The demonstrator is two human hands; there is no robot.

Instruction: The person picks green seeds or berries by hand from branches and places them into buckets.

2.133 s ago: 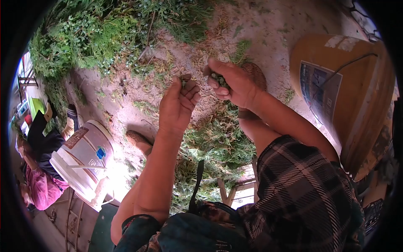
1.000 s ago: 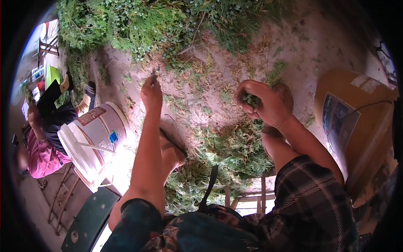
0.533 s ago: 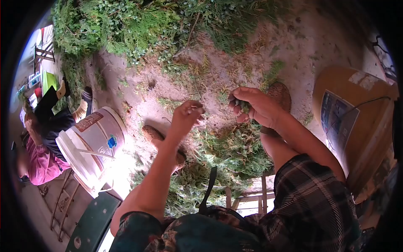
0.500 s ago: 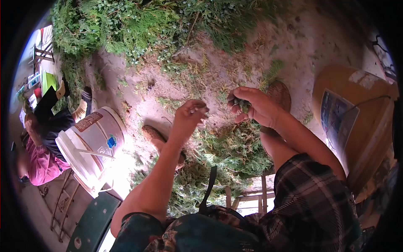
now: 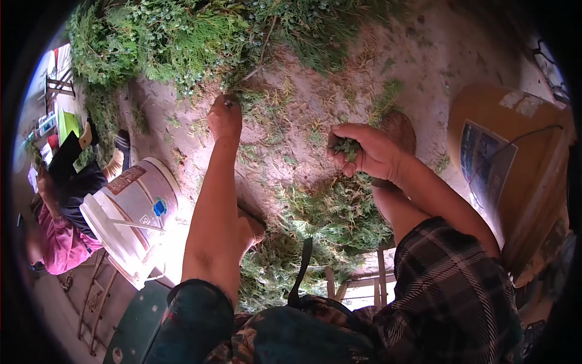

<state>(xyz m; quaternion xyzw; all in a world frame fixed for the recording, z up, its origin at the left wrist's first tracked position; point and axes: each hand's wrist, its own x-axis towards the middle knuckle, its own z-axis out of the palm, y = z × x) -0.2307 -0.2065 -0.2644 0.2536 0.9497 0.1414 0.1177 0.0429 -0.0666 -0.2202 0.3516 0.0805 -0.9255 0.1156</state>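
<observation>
My right hand (image 5: 367, 150) is cupped with its fingers curled round a clump of small green seed cones (image 5: 347, 147), above the littered floor. Stretched forward to the left, my left hand (image 5: 225, 120) has its fingers closed at the near edge of a big heap of cut conifer branches (image 5: 176, 42). What its fingertips pinch, if anything, is too small to make out. Clusters of bluish-green cones show among the flat green sprays of that heap. A second pile of loose green sprays (image 5: 333, 215) lies between my feet, below my right hand.
A white plastic bucket (image 5: 142, 188) stands at left, and a large yellowish-brown container (image 5: 515, 133) at right. Beyond the bucket, a person in a pink top (image 5: 60, 239) sits near more branches. Scraps of foliage litter the floor (image 5: 267, 164).
My left hand has moved forward and left, from near my right hand to the branch heap's edge. My right hand stays in nearly the same place, still round the cones.
</observation>
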